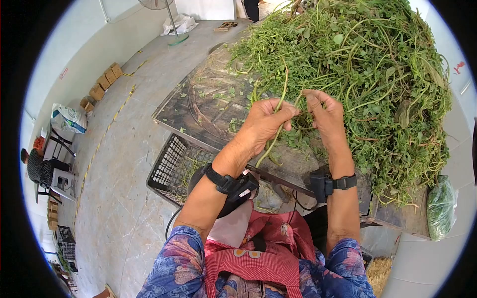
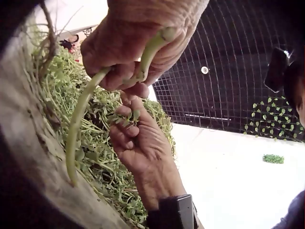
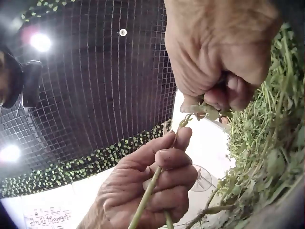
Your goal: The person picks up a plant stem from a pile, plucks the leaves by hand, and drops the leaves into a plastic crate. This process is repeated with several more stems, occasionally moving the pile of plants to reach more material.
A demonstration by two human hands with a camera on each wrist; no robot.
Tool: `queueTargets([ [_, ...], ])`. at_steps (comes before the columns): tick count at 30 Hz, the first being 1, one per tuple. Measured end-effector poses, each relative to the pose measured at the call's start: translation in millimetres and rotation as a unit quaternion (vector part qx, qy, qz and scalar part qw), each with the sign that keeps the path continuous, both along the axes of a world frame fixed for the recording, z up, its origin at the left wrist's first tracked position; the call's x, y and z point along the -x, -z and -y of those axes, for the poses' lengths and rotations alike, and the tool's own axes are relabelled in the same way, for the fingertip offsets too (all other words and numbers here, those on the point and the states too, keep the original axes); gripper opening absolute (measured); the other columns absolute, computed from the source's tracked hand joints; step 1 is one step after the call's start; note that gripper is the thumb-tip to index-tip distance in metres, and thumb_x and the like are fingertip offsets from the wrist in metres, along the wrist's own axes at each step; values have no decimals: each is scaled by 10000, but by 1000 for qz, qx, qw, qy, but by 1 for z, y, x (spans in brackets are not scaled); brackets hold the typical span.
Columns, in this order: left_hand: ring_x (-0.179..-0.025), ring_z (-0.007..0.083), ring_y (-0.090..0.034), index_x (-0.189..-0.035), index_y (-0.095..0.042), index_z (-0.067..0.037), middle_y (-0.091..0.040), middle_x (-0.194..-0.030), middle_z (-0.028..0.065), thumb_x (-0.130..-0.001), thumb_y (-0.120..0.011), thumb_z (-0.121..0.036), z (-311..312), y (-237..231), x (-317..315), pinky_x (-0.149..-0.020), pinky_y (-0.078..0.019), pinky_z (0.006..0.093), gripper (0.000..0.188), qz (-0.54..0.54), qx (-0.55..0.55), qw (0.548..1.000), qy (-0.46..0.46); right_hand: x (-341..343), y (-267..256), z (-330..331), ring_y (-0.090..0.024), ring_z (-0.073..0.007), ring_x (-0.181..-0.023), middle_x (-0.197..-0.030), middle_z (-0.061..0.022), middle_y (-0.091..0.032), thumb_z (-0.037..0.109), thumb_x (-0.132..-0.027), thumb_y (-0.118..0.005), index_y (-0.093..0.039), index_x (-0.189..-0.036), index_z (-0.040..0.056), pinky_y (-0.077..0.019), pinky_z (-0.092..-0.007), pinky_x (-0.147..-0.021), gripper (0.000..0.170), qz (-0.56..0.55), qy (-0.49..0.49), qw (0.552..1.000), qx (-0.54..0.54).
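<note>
My left hand point(image 1: 264, 121) grips green plant stems point(image 1: 271, 145) between thumb and curled fingers. In the left wrist view one thick stem point(image 2: 76, 126) hangs below the fist, and a second cut end sticks out beside it. Close by on the right, my right hand point(image 1: 326, 115) pinches a small leafy tip point(image 3: 209, 112) between thumb and fingers. The right wrist view has the two hands' fingertips near each other, a thin twisted shoot point(image 3: 183, 123) rising from the left fingers toward the right ones. Both hands are over the table's front part, beside a big heap of leafy greens point(image 1: 343, 54).
The worn table point(image 1: 181, 111) has scattered leaf bits. Below its left front edge stands a black plastic crate point(image 1: 166, 164) with stems inside. A bag of greens point(image 1: 441, 208) hangs at the right corner. Farther off are a fan point(image 1: 174, 25), cardboard boxes point(image 1: 97, 92) and a seated person point(image 1: 39, 166).
</note>
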State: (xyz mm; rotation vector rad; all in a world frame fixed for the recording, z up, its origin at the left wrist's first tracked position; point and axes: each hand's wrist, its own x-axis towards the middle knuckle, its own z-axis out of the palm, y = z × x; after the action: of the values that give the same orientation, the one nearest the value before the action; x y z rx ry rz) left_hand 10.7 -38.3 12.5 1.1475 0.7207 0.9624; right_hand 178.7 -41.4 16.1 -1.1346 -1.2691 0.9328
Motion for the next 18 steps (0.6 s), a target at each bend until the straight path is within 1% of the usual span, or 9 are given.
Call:
queueTargets([
  [4,-528,56,-489,-843,-649,-22,-589,-633,13,-840,-617,-161,-2,8,-7,-470,-337,194,143,38,-24,999,-27,1,1,0,-401,-17,-451,-598,38,-512,200,-848,-627,-644,-954,28,-315,-166,-409,203,43,26,999,-9],
  [8,-546,54,-504,-857,-640,1,-602,-680,19,-840,-621,-131,0,3,-1,-481,-355,186,134,-2,-16,1000,-14,-4,11,-7,-405,-21,-455,-587,39,-512,165,-841,-625,-646,-931,31,-309,-173,-408,163,76,28,996,-44],
  [10,-535,50,-499,-884,-631,17,-612,-714,23,-842,-622,-118,-2,5,-1,-469,-358,175,142,-22,-5,1000,-5,-6,16,-13,-397,-33,-451,-608,28,-516,144,-837,-615,-631,-913,15,-310,-182,-414,151,219,135,955,-147],
  [11,-508,45,-476,-886,-632,9,-607,-692,18,-846,-619,-135,-5,13,-4,-445,-328,174,149,-3,-28,999,-16,-8,17,-14,-397,-33,-451,-608,28,-516,144,-837,-615,-631,-913,15,-310,-182,-414,151,219,134,955,-146],
  [12,-481,40,-453,-888,-632,1,-601,-669,13,-850,-617,-151,-4,14,-6,-421,-298,172,157,15,-50,998,-26,-7,10,-10,-391,-31,-443,-643,12,-535,143,-834,-613,-616,-917,14,-308,-170,-402,153,83,126,986,-75],
  [13,-481,40,-453,-888,-632,1,-601,-669,13,-850,-617,-151,-4,13,-6,-421,-298,172,157,16,-50,998,-24,-7,3,-7,-386,-29,-435,-678,-4,-554,142,-831,-610,-601,-920,14,-306,-158,-391,156,-54,115,992,-4],
  [14,-465,32,-428,-894,-633,-11,-593,-655,4,-857,-608,-166,-4,10,-4,-407,-276,170,162,-3,-39,999,-21,-9,-1,-5,-386,-29,-435,-678,-4,-554,142,-831,-610,-601,-920,14,-306,-158,-391,156,-53,115,992,-4],
  [16,-450,24,-403,-900,-634,-22,-584,-640,-5,-863,-600,-181,-2,6,-1,-393,-254,169,167,-22,-26,999,-19,-13,-5,0,-386,-17,-432,-753,-36,-583,130,-828,-606,-573,-935,20,-294,-120,-352,158,-241,-30,967,80],
  [18,-449,14,-377,-917,-632,-38,-572,-636,-19,-873,-584,-190,-2,4,-1,-387,-250,167,166,-11,-2,1000,-9,-11,-5,0,-397,-5,-436,-787,-42,-591,111,-826,-599,-561,-944,30,-282,-91,-321,147,-276,-78,954,86],
])
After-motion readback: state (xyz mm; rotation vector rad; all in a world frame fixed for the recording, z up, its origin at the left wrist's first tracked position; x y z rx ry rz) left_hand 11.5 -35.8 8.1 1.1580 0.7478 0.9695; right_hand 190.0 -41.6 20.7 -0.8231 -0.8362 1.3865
